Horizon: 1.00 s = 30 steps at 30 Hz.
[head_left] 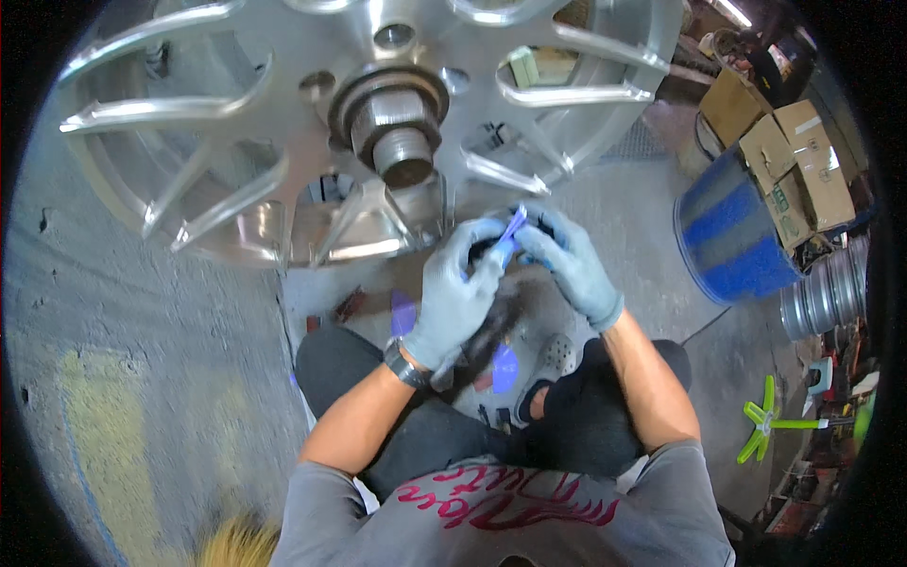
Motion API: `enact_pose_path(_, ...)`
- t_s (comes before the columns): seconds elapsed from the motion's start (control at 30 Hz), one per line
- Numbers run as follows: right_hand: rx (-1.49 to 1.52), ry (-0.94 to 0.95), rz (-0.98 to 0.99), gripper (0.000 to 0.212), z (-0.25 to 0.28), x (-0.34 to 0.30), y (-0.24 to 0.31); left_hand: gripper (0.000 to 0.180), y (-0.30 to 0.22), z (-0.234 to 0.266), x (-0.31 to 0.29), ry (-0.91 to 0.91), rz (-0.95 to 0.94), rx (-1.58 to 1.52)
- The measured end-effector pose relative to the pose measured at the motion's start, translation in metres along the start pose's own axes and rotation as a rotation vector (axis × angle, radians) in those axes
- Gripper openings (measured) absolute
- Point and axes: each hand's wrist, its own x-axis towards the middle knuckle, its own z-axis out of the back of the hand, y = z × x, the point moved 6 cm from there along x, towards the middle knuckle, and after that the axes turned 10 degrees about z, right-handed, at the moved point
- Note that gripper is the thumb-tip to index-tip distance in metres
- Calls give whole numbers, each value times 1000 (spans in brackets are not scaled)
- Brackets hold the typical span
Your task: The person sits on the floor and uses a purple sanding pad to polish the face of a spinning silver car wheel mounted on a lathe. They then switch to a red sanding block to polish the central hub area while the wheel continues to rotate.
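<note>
My left hand (455,298) and my right hand (572,265), both in pale blue-grey gloves, meet in front of me. Between their fingers is a narrow folded piece of purple sandpaper (513,227), pinched from both sides. The fingers of each glove are curled in, and some fingertips are hidden. Just beyond my hands stands a large bare-metal spoked wheel (274,142). A big hex nut (387,115) on a threaded shaft sits at its centre. The wheel's lower rim is close to my left glove, apart from it.
Purple discs (504,367) lie on the floor between my legs, near a grey clog (556,359). To the right stand a blue drum (727,231) with cardboard boxes (803,165) on it, a silver ribbed cylinder (824,295) and a green star-shaped base (763,420). Yellow bristles (236,543) show at lower left.
</note>
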Motion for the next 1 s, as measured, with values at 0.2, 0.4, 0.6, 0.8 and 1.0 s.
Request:
enact_pose_path(0.2,-138,116,-111,46,6,0,-12,26,6,10,0,171,105,83)
enact_pose_path(0.4,-171,191,-29,49,-8,-2,-3,39,37,19,-9,294,289,-122)
enact_pose_path(0.6,78,289,-1,70,-18,-2,2,51,13,18,-15,237,166,-97)
enact_pose_path(0.8,184,256,88,76,-16,-2,2,53,18,15,-11,188,164,-97)
enact_pose_path(1.0,-42,270,88,80,-12,1,12,50,25,17,-10,174,262,-430)
